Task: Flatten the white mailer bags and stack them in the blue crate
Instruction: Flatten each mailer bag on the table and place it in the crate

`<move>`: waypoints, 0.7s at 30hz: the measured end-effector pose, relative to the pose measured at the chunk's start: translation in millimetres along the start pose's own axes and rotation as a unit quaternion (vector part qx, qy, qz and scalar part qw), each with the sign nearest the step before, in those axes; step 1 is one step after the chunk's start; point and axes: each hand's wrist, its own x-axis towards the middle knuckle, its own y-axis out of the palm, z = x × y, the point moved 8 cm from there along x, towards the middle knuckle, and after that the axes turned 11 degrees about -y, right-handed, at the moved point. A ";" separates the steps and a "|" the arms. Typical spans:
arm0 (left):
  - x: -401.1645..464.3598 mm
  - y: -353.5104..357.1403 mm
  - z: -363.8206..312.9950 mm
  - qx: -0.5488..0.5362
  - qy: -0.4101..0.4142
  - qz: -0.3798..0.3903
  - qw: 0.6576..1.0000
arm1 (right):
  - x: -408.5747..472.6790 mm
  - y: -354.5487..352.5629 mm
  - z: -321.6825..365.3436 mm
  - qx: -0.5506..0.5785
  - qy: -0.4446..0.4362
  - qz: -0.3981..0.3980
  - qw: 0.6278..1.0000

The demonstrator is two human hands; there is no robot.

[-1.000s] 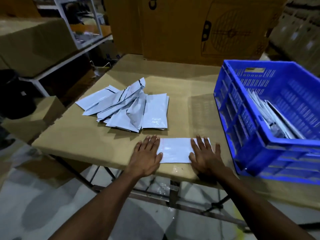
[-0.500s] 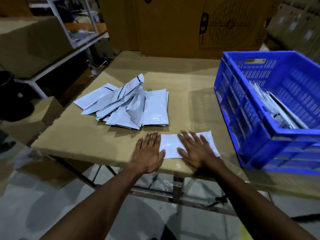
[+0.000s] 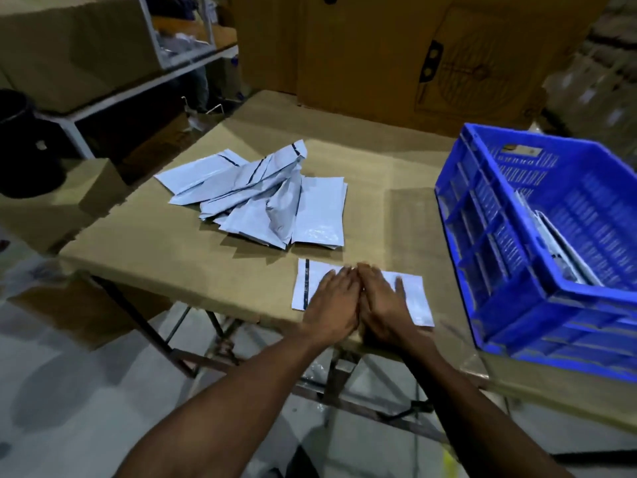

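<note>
One white mailer bag (image 3: 413, 298) lies flat near the table's front edge, a dark strip at its left end. My left hand (image 3: 334, 305) and my right hand (image 3: 382, 305) press on its middle side by side, fingers straight, palms down. Behind them a loose pile of white mailer bags (image 3: 262, 201) lies crumpled and overlapping. The blue crate (image 3: 510, 270) stands at the table's right end and holds several flattened bags (image 3: 558, 250) leaning inside.
The table (image 3: 155, 243) is covered in brown cardboard. Large cardboard boxes (image 3: 379, 56) stand behind it. A white metal rack (image 3: 113, 98) and a black bin (image 3: 24, 143) are at the left. Grey floor shows below the front edge.
Both hands slid inward from the ends of the bag and now meet at its middle. The bag's left end with the dark strip is now uncovered.
</note>
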 end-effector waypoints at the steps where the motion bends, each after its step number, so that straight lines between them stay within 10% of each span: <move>1: -1.8 2.7 3.9 0.045 0.001 -0.002 0.999 | -0.7 0.5 2.6 0.000 -0.006 0.009 1.000; 11: -15.9 -10.6 63.8 0.086 -0.105 0.003 0.991 | -26.9 -6.5 -57.8 -0.069 0.126 0.134 0.981; 21: -12.2 -6.4 65.3 0.105 -0.110 -0.001 0.988 | -0.6 7.8 -17.3 -0.084 0.007 0.077 0.993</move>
